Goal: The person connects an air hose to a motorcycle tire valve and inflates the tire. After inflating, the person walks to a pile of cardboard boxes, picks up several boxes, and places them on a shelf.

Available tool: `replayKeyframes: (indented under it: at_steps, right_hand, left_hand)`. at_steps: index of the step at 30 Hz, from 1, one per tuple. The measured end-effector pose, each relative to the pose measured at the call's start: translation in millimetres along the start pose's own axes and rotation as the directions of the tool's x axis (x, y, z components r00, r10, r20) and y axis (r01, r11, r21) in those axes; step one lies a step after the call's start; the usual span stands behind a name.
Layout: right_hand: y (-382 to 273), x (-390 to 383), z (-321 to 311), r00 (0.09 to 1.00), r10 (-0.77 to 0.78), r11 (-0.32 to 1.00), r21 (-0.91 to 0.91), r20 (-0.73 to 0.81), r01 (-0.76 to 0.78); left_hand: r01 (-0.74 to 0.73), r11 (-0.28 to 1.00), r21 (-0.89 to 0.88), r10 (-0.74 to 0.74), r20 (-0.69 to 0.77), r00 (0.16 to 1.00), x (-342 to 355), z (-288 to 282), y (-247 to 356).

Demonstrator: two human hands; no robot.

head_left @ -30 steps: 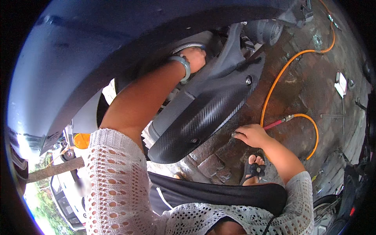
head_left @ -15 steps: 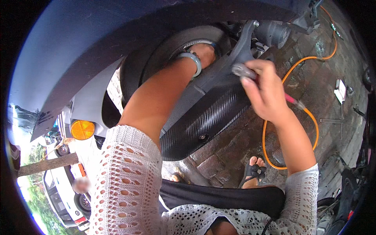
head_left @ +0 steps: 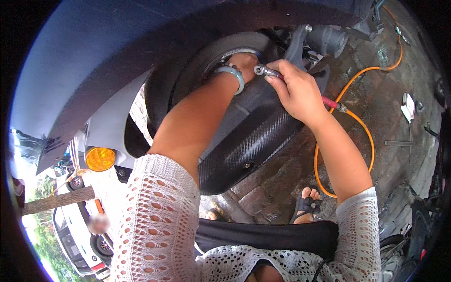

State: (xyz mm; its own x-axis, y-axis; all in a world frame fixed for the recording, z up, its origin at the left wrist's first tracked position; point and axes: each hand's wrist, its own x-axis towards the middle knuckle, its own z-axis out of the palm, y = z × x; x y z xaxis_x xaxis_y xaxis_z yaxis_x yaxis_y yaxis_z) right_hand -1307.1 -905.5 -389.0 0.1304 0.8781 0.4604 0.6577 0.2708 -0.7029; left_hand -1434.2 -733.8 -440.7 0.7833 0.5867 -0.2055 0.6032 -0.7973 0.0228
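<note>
The silver metal nozzle with a round, ring-ended head point(head_left: 262, 70) sits near the centre-top of the view, its head pointing toward nine o'clock and lying just beside the left hand point(head_left: 244, 63); whether the two touch I cannot tell. The right hand point(head_left: 300, 91) grips it, thumb and forefinger closed narrowly on its shank and the other fingers curled around behind. Half a second ago this nozzle was a blur farther toward four o'clock, over the upper end of the black, carbon-patterned plastic cover point(head_left: 253, 141); a second ago the right hand was down by that cover's lower edge. The left hand remains reached into the wheel, inside the black rubber tyre point(head_left: 202, 51), a pale blue-grey bangle point(head_left: 238, 82) around its wrist; its fingertips are hidden, so I cannot tell whether they are spread or pinching. From the nozzle, the cover lies at six o'clock. A red tubular sleeve point(head_left: 330, 102) emerges past the right hand toward four o'clock, and from it the orange flexible hose point(head_left: 376, 68) now bends into a loop; a second ago the sleeve lay lower, by the hand. At ten o'clock is the glossy dark-blue body panel point(head_left: 155, 28), and at eight the round amber reflector point(head_left: 99, 159), now showing whole where a sleeve cut into it a second ago. A foot in a black strappy sandal point(head_left: 307, 204) rests at five o'clock.
</note>
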Motion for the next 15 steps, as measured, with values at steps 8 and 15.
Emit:
replayKeyframes:
  at_steps: [8, 15]
  right_hand:
    - [1.4, 2.4, 0.2, 0.998, 0.059, 0.998, -0.018, 0.015, -0.059]
    - [3.7, 1.9, 0.1, 0.998, 0.054, 0.999, -0.003, 0.02, -0.054]
  left_hand:
    - [0.04, 0.983, -0.178, -0.045, -0.026, 0.999, -5.1, -2.5, 0.2]
    - [0.025, 0.986, -0.165, -0.041, -0.091, 0.995, -6.6, 1.5, 6.5]
